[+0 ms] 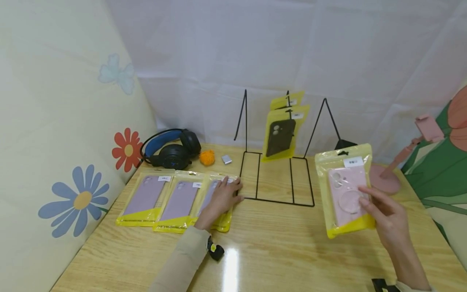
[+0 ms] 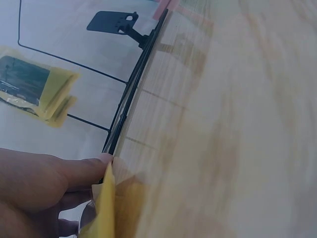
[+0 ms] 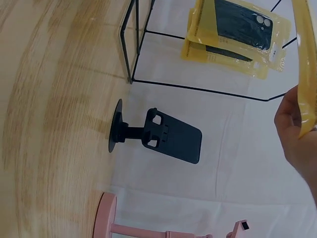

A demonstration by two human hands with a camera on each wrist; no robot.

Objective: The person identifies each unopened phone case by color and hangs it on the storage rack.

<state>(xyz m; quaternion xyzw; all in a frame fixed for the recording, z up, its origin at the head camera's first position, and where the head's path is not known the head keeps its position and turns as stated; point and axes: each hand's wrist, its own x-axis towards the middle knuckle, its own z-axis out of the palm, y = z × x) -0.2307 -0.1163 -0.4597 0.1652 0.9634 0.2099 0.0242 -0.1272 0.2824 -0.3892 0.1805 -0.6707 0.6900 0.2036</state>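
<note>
My right hand [image 1: 392,221] pinches a yellow-edged clear pouch at its right side, thumb in front. Inside is a pink phone case [image 1: 344,182] with a ring on its back; the pouch is held up above the table. My left hand [image 1: 222,198] rests over the rightmost of three pouched purple phone cases lying flat, fingertips near its top edge. From the left wrist, the thumb [image 2: 84,171] lies beside that pouch's yellow edge [image 2: 106,203]. Two yellow pouches with dark phone cases [image 1: 281,138] hang on a black wire rack [image 1: 284,201].
Headphones [image 1: 175,156], an orange ball [image 1: 207,157] and a small silver block [image 1: 226,159] stand at the back left. Behind the raised pouch are a black phone-shaped stand [image 3: 173,136] and a pink stand [image 1: 384,178]. A white cloth [image 1: 219,61] hangs behind.
</note>
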